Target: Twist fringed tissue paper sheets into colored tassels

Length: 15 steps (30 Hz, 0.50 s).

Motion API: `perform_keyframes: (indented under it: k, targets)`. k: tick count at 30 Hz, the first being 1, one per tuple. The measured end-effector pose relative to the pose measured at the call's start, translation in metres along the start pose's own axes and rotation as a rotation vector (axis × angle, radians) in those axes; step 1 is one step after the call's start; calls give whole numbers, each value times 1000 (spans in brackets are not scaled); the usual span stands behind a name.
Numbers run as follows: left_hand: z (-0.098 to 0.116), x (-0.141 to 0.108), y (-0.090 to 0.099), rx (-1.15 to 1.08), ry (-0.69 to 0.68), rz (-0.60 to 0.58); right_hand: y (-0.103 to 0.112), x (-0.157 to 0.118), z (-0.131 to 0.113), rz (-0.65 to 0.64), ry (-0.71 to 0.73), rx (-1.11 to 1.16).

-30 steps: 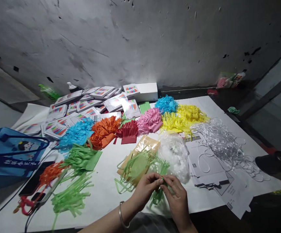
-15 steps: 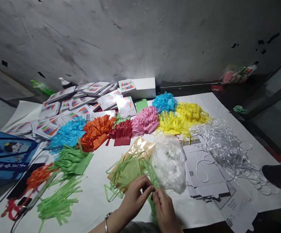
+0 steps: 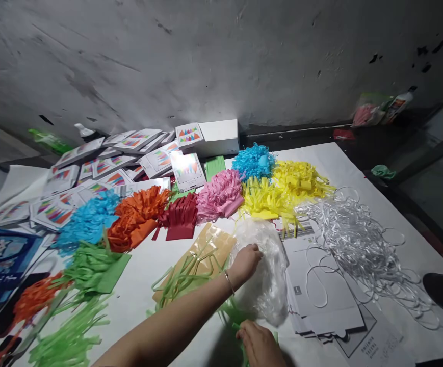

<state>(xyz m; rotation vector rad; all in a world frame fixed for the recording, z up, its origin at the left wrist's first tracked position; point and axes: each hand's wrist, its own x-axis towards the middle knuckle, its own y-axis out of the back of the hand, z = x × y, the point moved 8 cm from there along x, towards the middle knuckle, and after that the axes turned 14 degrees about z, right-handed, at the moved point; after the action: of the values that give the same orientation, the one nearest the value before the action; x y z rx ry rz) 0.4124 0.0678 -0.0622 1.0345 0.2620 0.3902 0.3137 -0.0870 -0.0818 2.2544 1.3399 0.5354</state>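
My left hand [image 3: 246,262] reaches over the clear plastic bag [image 3: 269,280], its fingers curled down at the bag's upper part; what they pinch, if anything, is hidden. Near the table's front edge, my right hand [image 3: 260,342] is closed on a green tissue-paper tassel [image 3: 240,326], partly covered by the hand and forearm. Loose green paper strips [image 3: 183,280] lie left of the bag, on a tan glossy sheet [image 3: 215,242].
Fringed tissue bundles in red [image 3: 181,216], pink [image 3: 221,193], yellow [image 3: 301,181] and other colours line the table's middle. Printed packs [image 3: 129,140] pile at the back left. White cord [image 3: 355,234] tangles at right, beside white cards [image 3: 320,300]. A blue bag [image 3: 3,270] stands at left.
My left hand has left my right hand and moved up and right onto the plastic bag. My right hand has dropped slightly, keeping the green tassel. The view has shifted a little.
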Motion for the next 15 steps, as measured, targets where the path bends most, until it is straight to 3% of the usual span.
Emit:
perform_keyframes:
  k: [5, 10, 15]
  targets:
    - [2, 8, -24, 156, -69, -123, -6, -3, 10, 0, -27, -32]
    - [0, 2, -26, 140, -63, -167, -2, -2, 13, 11, -34, -49]
    - [-3, 4, -22, -62, 46, -128, 0, 5, 5, 33, -15, -48]
